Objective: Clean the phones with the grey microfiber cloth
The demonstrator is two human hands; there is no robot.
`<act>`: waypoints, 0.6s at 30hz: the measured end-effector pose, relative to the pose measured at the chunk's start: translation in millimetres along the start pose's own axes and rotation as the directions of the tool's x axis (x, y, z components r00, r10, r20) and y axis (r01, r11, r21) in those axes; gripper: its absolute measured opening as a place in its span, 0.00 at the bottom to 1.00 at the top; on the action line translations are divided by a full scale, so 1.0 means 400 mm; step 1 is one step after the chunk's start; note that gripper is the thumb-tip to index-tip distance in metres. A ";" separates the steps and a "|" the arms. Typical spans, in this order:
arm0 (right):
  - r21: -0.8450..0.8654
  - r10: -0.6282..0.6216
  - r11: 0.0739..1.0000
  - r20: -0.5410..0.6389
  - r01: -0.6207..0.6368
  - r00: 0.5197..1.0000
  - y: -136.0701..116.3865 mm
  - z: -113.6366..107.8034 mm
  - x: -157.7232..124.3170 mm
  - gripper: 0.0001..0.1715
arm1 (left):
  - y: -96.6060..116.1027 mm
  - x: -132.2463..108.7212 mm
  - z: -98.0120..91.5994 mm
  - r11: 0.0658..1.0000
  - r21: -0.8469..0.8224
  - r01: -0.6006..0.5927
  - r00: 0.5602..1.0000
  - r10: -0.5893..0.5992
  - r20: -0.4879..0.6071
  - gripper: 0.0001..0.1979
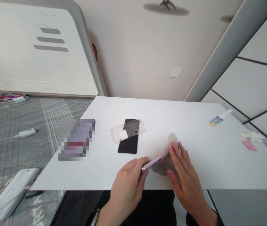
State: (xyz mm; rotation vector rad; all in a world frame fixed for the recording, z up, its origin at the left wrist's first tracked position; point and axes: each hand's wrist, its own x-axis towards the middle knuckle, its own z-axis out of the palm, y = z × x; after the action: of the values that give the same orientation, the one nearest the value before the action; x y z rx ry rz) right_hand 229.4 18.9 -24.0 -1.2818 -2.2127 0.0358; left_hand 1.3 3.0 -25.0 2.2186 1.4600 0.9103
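My left hand (130, 179) is closed around a thin pinkish phone (151, 164), seen nearly edge-on above the front of the white table. My right hand (186, 177) lies with its fingers stretched out on a crumpled, see-through plastic bag (165, 163). The bag is flat on the table just right of the phone, and part of it is hidden under the hand. Farther back, a clear phone case (115, 133) rests slantwise across a black flat rectangle (128, 146), perhaps a screen or a sheet. A small white square shows within the case.
A pixelated purple item (79, 138) is at the table's (182, 116) left edge. To the right lie a spray bottle (219, 118), a pink slip (249, 145) and crumpled white tissue (252, 136). Left, a bed holds a charger (27, 132) and a white power strip (11, 194).
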 end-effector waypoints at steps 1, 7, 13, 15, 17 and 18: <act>0.002 -0.037 0.999 0.010 0.037 0.999 -0.014 -0.002 0.005 0.37 | 0.000 0.001 -0.002 1.000 0.003 -0.018 1.000 0.018 -0.004 0.17; 0.022 -0.356 0.934 0.155 0.357 0.921 -0.047 -0.019 0.037 0.35 | -0.004 0.002 -0.003 0.996 0.050 -0.069 0.997 0.070 -0.026 0.30; -0.020 -0.106 0.994 0.008 0.107 0.994 -0.021 -0.011 0.040 0.35 | 0.002 0.006 0.003 0.991 0.106 -0.077 0.994 0.084 -0.063 0.21; 0.009 -0.202 0.979 0.082 0.202 0.976 -0.041 -0.006 0.036 0.39 | 0.001 0.007 0.003 0.991 0.105 -0.081 0.994 0.088 -0.066 0.20; 0.021 -0.293 0.956 0.137 0.293 0.946 -0.053 -0.004 0.037 0.41 | 0.000 0.008 0.003 0.991 0.100 -0.086 0.993 0.093 -0.066 0.19; 0.013 -0.292 0.956 0.136 0.293 0.947 -0.052 -0.004 0.039 0.40 | 0.000 0.008 0.003 0.991 0.102 -0.085 0.994 0.092 -0.063 0.19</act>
State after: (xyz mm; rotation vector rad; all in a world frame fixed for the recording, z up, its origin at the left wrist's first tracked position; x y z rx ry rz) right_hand 208.2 19.9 -9.2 -0.9666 -2.5015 0.0005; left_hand 3.1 6.1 -24.7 2.3624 1.4769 0.9696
